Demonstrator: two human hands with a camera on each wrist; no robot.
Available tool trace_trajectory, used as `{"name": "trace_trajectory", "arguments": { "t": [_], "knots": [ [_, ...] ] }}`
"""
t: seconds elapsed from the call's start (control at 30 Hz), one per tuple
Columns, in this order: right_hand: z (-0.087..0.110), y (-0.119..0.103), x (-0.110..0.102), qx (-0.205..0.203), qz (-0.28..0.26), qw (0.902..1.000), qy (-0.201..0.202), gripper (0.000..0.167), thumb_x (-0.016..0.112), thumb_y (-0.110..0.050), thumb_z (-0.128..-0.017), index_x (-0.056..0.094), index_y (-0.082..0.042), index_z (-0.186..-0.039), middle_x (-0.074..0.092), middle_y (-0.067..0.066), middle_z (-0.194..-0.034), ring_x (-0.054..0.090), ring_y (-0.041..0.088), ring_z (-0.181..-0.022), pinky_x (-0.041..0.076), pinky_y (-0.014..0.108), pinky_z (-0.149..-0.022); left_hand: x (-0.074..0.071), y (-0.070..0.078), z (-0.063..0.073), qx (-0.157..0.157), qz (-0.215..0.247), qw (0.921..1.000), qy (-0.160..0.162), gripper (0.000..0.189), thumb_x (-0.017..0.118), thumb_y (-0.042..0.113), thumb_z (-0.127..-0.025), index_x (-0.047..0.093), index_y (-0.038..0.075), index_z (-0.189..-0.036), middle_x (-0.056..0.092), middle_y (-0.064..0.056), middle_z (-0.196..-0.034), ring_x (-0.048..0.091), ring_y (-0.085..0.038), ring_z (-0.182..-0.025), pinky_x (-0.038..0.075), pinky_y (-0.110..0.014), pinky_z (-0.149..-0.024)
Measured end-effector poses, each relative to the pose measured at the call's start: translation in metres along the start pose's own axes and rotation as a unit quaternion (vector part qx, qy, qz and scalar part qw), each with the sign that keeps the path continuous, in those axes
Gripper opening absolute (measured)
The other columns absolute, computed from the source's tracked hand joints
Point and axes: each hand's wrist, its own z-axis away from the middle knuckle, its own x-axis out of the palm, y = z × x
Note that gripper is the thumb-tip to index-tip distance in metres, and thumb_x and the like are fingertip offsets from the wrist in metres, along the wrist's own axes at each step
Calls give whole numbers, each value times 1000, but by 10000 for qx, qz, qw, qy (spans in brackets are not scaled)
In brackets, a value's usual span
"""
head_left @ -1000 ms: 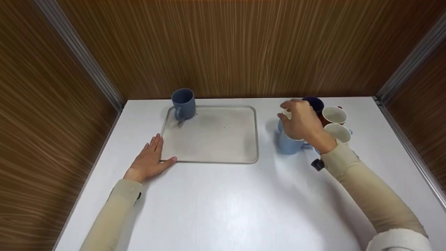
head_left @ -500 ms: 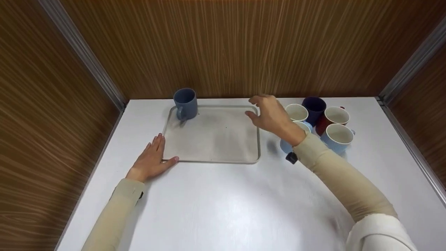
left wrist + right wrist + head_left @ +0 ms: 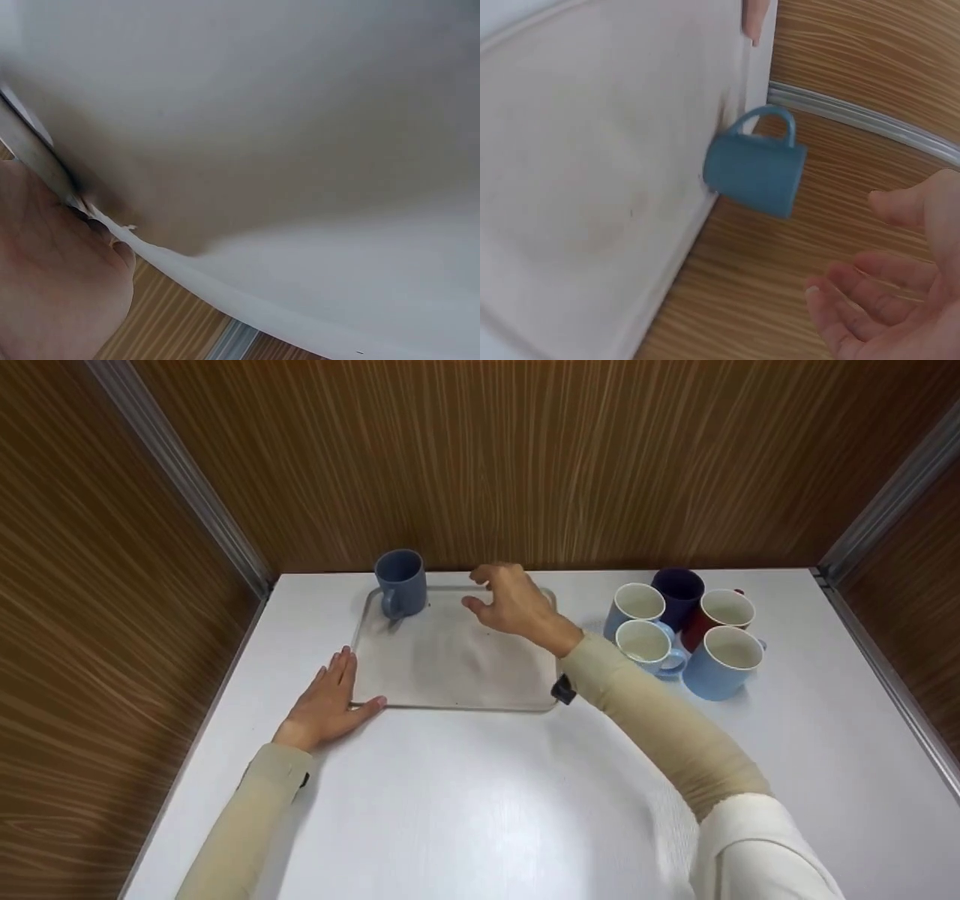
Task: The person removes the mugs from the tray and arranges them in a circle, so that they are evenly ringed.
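A greyish-blue mug (image 3: pixel 406 585) stands upright on the far left corner of a light grey tray (image 3: pixel 487 682), its handle toward the front. My right hand (image 3: pixel 517 600) hovers above the tray to the right of that mug, fingers loosely bent and holding nothing. In the right wrist view the same mug (image 3: pixel 754 172) shows apart from the fingers (image 3: pixel 840 315). My left hand (image 3: pixel 322 705) lies flat at the tray's near left corner, fingers along its left edge and thumb at the front edge. In the left wrist view the hand (image 3: pixel 60 262) is against the tray's rim.
Several mugs cluster on the white table (image 3: pixel 465 795) right of the tray: light blue ones (image 3: pixel 716 679), (image 3: pixel 649 649) with white insides, a dark blue mug (image 3: pixel 679 592) and a red mug (image 3: pixel 697 626). Wood-patterned walls (image 3: pixel 480 465) enclose the table's back and sides.
My right hand has moved left from over the clustered mugs to above the tray, near the greyish-blue mug. The left hand stays at the tray corner.
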Motion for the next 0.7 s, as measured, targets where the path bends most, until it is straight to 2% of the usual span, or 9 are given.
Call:
{"name": "trace_trajectory", "arguments": {
  "t": [0.2, 0.4, 0.6, 0.7],
  "knots": [
    [-26, -6, 39, 372, -907, 9946, -352, 41, 73, -20, -101, 70, 5, -133, 71, 22, -135, 73, 34, -117, 62, 39, -99, -2, -1, 4, -40, 40, 10000, -46, 117, 40, 82, -100, 5, -6, -168, -2, -23, -179, 2, -41, -167, 9, -55, -136],
    [-39, -21, 77, 999, -1876, 9742, -765, 43, 67, -22, -105, 65, 1, -141, 68, 18, -140, 73, 29, -117, 63, 35, -95, -3, -2, 7, -38, 116, 9999, -18, 117, 40, 82, -100, 5, -6, -168, -2, -23, -179, 1, -41, -167, 9, -56, -136],
    [-39, -32, 107, 1440, -2227, 9607, -814, 51, 67, -25, -107, 57, -2, -151, 61, 18, -150, 73, 29, -118, 63, 34, -93, -1, 1, 7, 22, 126, 9999, -23, 115, 41, 80, -101, 6, -7, -168, -1, -23, -179, 1, -41, -167, 9, -55, -136],
    [-39, -34, 120, 1597, -2791, 9434, -810, 49, 66, -21, -107, 56, -2, -151, 60, 18, -152, 73, 35, -119, 64, 41, -95, 1, 0, 8, 33, 135, 9999, 25, 115, 41, 80, -101, 7, -7, -168, 0, -23, -179, 2, -41, -167, 10, -56, -136]
  ]
}}
